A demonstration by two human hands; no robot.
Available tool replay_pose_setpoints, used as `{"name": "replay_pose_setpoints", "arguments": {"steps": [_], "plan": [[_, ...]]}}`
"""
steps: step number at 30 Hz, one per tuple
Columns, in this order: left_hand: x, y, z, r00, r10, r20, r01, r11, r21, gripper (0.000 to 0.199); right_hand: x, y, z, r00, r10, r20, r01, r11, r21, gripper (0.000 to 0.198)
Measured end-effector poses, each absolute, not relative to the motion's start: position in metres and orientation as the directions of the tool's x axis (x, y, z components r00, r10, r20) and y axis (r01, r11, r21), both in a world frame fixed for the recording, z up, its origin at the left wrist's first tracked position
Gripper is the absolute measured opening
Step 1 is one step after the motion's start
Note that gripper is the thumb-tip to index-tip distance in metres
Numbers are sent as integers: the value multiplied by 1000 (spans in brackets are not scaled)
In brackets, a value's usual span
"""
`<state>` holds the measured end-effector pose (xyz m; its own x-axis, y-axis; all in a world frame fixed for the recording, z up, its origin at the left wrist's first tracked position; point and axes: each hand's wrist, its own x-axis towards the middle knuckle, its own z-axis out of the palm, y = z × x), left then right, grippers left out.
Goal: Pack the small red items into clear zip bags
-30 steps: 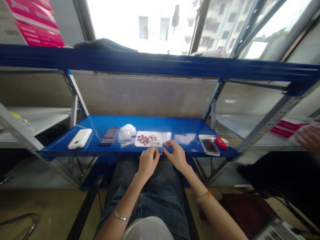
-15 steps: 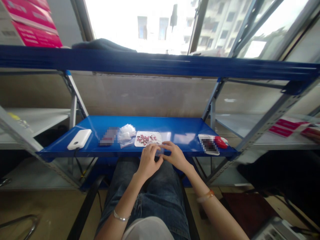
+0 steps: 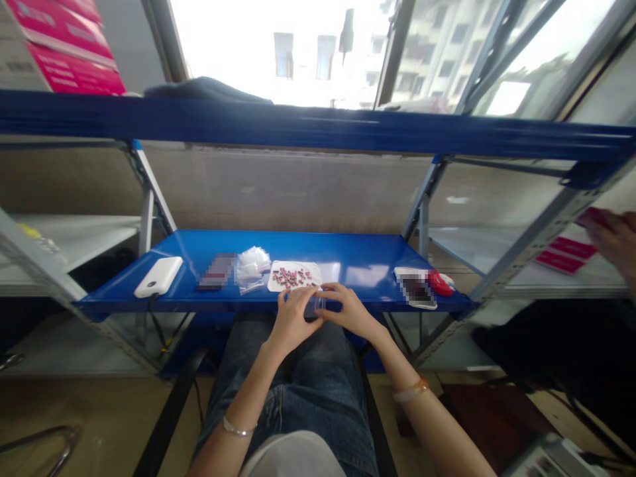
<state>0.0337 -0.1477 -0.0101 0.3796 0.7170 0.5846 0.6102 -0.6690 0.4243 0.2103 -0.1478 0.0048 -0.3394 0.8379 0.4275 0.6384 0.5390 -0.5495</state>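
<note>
A small clear plastic bag point(image 3: 314, 306) is held between my two hands at the front edge of the blue shelf. My left hand point(image 3: 292, 319) pinches its left side, with thumb below and fingers above. My right hand point(image 3: 352, 314) grips the other side between thumb and fingertips. Just beyond my fingers lies a white tray point(image 3: 275, 283) with many small red and dark pieces point(image 3: 291, 275) scattered on it. Left of the tray is a pile of clear plastic bags point(image 3: 253, 266). Whether the held bag contains anything is too small to tell.
On the blue shelf point(image 3: 348, 248) a white device point(image 3: 159, 277) and a blurred-out phone-like object point(image 3: 217, 271) lie at left. A white-edged phone point(image 3: 417, 289) and a red item point(image 3: 439, 283) lie at right. Another person's hand point(image 3: 619, 242) is over pink boxes point(image 3: 566, 255) at far right.
My hands have shifted slightly, and more of the clear bag shows between them. At far right, the other person's hand has risen, holding something dark pink.
</note>
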Motion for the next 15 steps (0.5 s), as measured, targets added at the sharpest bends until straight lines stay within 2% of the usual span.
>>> {"name": "replay_pose_setpoints", "arguments": {"steps": [4,7,11,15], "plan": [[30,-146,-9,326,732,598,616,-645,453,46,228,-142,12,-240,837,492,602,526,-601,18],[25,-141,-10,266,743,614,629,-617,473,44,271,-128,10,36,798,602,685,419,-596,21],[18,-134,-13,193,752,630,641,-583,499,43,348,-111,-10,332,745,579,796,109,-596,44],[13,-129,-15,152,758,634,643,-563,519,42,405,-109,-34,550,701,455,764,-201,-614,56]]}}
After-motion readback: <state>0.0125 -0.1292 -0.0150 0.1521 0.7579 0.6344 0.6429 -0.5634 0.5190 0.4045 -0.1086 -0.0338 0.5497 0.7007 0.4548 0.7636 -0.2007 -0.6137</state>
